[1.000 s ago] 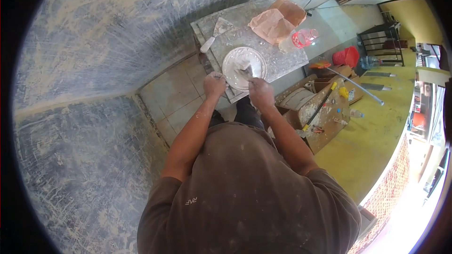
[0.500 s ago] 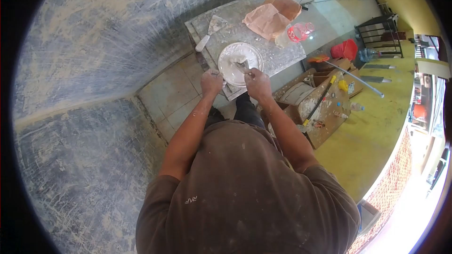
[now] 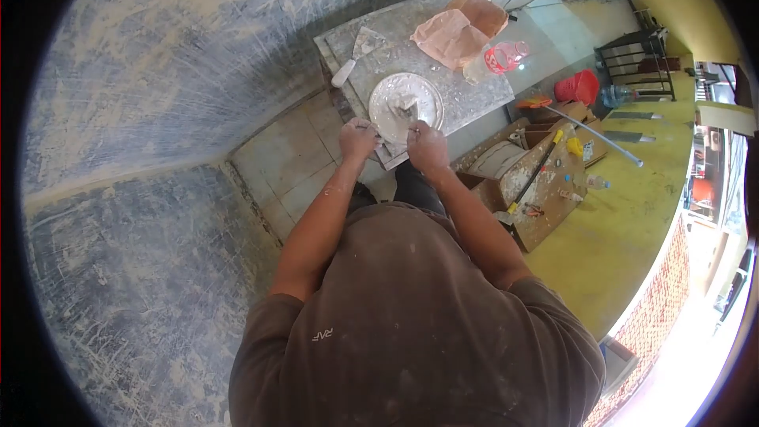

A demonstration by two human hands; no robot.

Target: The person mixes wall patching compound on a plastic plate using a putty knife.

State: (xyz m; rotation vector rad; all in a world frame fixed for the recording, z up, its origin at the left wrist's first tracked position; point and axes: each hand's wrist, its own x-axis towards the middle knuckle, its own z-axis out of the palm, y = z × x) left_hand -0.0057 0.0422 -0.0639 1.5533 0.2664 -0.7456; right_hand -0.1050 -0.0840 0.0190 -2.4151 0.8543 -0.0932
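A round, shallow white dish holds wet white putty and rests near the close end of a grey, smeared board. My left hand is closed at the dish's near left rim and appears to grip it. In my right hand, closed at the near right side, is a small putty knife; its blade sits in the putty, carrying a lump, and its handle is mostly hidden by my fingers. Beyond the dish on the left lies a second scraper with a white handle and a putty-smeared blade.
On the board lie a crumpled brown paper bag and a red-patterned clear container. To the right are a cardboard box, a long-handled tool and a red bucket. A patchy grey wall rises at left.
My right hand has drawn slightly toward me with the putty knife, and the putty lump on its blade has shifted. My left hand stays at the rim, nearly unmoved.
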